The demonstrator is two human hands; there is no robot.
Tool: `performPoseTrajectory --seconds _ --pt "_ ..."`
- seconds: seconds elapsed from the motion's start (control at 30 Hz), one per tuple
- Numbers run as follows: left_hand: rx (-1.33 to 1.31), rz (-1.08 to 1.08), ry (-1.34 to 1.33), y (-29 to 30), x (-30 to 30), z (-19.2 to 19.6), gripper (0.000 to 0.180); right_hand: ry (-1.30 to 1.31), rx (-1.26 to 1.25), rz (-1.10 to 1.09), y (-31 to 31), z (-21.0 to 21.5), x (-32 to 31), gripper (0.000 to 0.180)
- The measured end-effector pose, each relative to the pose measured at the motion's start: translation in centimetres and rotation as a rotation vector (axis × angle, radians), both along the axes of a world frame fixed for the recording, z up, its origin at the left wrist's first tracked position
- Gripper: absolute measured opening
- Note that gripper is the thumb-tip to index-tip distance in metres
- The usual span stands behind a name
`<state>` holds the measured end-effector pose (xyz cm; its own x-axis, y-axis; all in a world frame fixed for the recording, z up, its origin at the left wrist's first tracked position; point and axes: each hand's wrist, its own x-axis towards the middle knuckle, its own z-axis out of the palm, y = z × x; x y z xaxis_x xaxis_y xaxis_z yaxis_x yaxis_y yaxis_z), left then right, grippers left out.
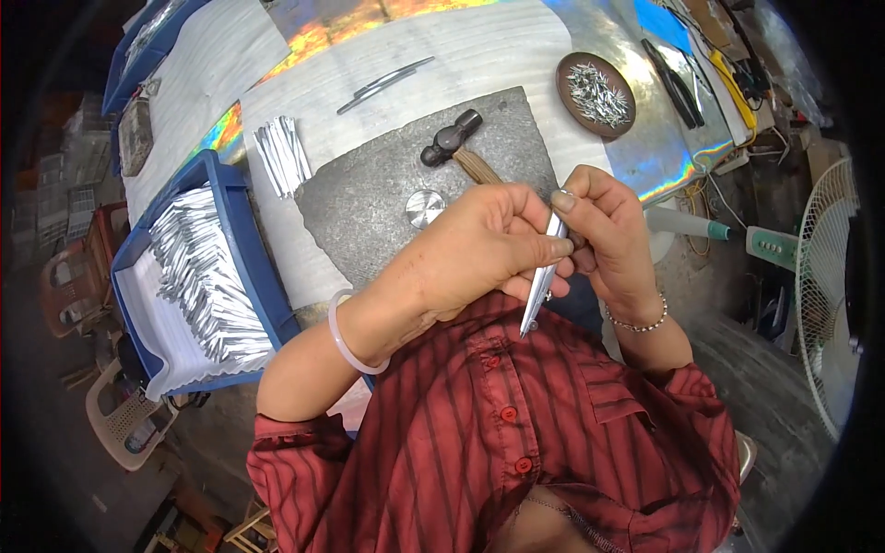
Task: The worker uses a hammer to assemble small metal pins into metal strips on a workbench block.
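Both hands are pinching one slim metal strip [539, 281] over the table's near edge: the left hand [479, 249] is gripping its middle between thumb and fingers, the right hand [604, 235] is pressing its upper end. At the left edge a blue bin [241, 240] is holding heaped metal strips [198, 272]. Toward the far right corner a brown dish [564, 78] is carrying small metal pieces [599, 94]. A hammer [456, 143] is lying on the stone slab [369, 203].

Crowded workshop: counter [516, 55] covered in ribbed white sheeting with rainbow glare, white pedestal fan [830, 295] at right, plastic chairs [124, 419] on the grey floor [55, 498] at left, dim corners under bright light
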<state>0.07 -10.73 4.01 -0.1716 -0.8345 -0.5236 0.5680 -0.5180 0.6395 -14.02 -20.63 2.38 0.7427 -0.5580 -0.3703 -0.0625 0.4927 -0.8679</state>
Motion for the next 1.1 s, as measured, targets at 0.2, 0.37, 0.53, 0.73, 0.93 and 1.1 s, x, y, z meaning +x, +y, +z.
performPoseTrajectory --seconds 0.2,0.37,0.53,0.73,0.93,1.1 --pt "-0.038 0.11 0.099 0.5 0.1 0.2 0.015 -0.011 -0.018 -0.001 -2.3 1.1 0.6 0.011" --pt "-0.072 0.341 0.063 2.5 1.6 -0.1 0.018 0.139 -0.474 0.09 -7.8 2.1 0.2 0.013" --pt "-0.096 0.62 0.053 4.8 2.5 -0.6 0.014 0.478 -1.213 0.292 -8.8 -2.3 1.9 0.017" --pt "-0.198 0.845 0.03 6.4 2.1 -1.8 0.013 0.633 -1.525 0.257 -7.7 -4.4 2.7 0.015" --pt "-0.276 0.993 0.193 6.2 1.5 -1.9 0.009 0.141 -0.879 0.31 -1.5 1.6 2.3 0.03" --pt "-0.234 0.935 0.252 5.9 0.4 -1.6 0.008 -0.231 -0.151 0.268 2.4 1.3 4.3 0.022"
